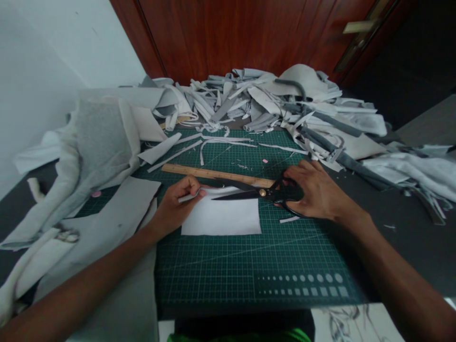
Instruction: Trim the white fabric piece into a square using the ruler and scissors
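My left hand (185, 198) pinches the upper left edge of a white rectangular piece of fabric (224, 219) between thumb and fingers. In my right hand (313, 189) is a pair of black scissors (262, 193) with a brass-coloured pivot. Their blades are apart and point left, along the fabric's upper edge, with the tips near my left fingers. The lower blade lies over the fabric. Just beyond the blades, a wooden ruler (210, 173) lies across the green cutting mat (221, 266), partly hidden behind the scissors.
Grey and white scraps (228, 102) are heaped along the back in front of a wooden door (228, 38). Larger sheets (117, 242) and rolled fabric (103, 137) cover the left side. Narrow strips (228, 140) and a pink chip (264, 161) lie on the mat.
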Available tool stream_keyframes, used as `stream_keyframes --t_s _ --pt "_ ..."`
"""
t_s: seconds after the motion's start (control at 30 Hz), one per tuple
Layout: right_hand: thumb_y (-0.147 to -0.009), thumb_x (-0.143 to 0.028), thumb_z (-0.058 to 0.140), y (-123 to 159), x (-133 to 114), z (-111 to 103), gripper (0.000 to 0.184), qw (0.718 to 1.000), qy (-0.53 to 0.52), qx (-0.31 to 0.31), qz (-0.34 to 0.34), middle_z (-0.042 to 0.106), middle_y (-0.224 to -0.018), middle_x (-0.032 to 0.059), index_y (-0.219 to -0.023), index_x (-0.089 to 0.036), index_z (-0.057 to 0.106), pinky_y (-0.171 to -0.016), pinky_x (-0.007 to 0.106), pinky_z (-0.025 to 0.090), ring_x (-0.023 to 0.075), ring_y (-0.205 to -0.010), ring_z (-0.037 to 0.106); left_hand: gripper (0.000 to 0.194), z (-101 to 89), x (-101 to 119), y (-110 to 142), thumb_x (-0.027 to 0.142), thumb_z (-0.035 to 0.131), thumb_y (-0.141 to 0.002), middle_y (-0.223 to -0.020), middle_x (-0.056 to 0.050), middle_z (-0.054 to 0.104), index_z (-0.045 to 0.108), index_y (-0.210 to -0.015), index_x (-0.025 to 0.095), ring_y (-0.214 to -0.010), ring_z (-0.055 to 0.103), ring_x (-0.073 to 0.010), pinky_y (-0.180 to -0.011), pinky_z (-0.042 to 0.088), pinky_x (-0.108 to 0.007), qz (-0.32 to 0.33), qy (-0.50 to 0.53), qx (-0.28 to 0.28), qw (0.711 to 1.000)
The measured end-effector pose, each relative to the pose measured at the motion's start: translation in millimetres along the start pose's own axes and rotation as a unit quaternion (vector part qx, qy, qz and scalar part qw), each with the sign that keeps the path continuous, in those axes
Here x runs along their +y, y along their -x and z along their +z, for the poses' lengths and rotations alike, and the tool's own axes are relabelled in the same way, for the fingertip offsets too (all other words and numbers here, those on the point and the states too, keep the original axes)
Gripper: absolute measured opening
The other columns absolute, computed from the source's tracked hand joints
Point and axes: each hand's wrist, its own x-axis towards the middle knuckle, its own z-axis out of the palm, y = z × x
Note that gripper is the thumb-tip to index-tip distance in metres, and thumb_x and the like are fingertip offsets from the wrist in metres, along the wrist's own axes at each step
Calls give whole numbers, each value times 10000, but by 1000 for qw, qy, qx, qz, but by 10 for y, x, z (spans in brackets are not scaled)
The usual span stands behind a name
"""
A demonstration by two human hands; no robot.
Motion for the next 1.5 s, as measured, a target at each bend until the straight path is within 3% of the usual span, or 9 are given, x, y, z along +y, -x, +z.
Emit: stream_keyframes --t_s 0.1,0.27,0.57,0.93,1.03,1.23,1.37,1.43,1.5 --pt "-769 -418 676 5 3 -5 295 1000 1 -6 -2 666 -926 83 -960 -216 575 -841 424 363 299 -929 543 302 3 1 24 263 574 -919 -753 -9 671 368 -699 242 -801 717 -175 -698 529 -244 23 27 -20 999" --pt "-762 -396 667 5 27 -14 309 1000 11 -1 -8 659 -940 84 -990 -213 566 -830 422 372 298 -921 543 294 -8 -1 42 212 582 -938 -876 -45 794 399 -711 249 -939 785 -206 -756 589 -262 56 60 -63 995" --pt "-754 -403 668 3 77 -27 331 999 10 26 -37 645 -963 87 -1000 -217 549 -829 421 373 300 -926 527 329 -27 3 56 123 584 -969 -995 -76 837 383 -739 243 -947 801 -189 -803 592 -264 129 93 -82 984" --pt "-783 -416 667 0 51 -48 338 998 23 28 -54 623 -967 77 -1021 -226 521 -838 421 345 289 -921 498 321 -37 -15 73 209 608 -1016 -984 -82 831 430 -750 228 -951 796 -214 -807 629 -325 216 130 -111 961" --pt "-787 -425 665 -4 31 -52 348 998 24 31 -50 621 -967 81 -1037 -224 529 -825 420 337 292 -921 492 330 -7 -14 95 241 597 -1015 -950 -68 818 402 -749 233 -918 784 -200 -804 610 -312 176 110 -109 972" --pt "-788 -521 707 -23 49 -18 381 1000 1 20 -20 638 -967 78 -973 -234 538 -814 420 337 291 -909 500 126 73 -60 68 319 630 -945 -838 4 721 537 -948 234 -754 706 -161 -671 540 -233 -25 -33 25 999" --pt "-785 -539 716 -21 103 24 394 999 6 39 2 656 -981 84 -958 -232 541 -830 431 342 304 -926 520 350 1 -30 28 395 750 -851 -1169 -35 772 677 -1158 243 -1009 740 -232 -859 586 -296 -68 -78 -20 994" --pt "-787 -511 709 -16 120 41 372 999 12 45 9 658 -982 86 -958 -229 538 -832 432 343 306 -929 526 381 -53 -11 40 448 812 -799 -1176 -31 787 746 -1116 247 -1077 735 -267 -942 585 -336 -84 -97 -57 990" --pt "-792 -491 702 -15 120 55 351 999 14 47 12 655 -977 82 -948 -230 527 -838 432 346 299 -923 526 405 -87 0 75 512 835 -777 -1070 -40 815 784 -1068 234 -990 760 -274 -871 616 -343 -111 -84 -77 987"
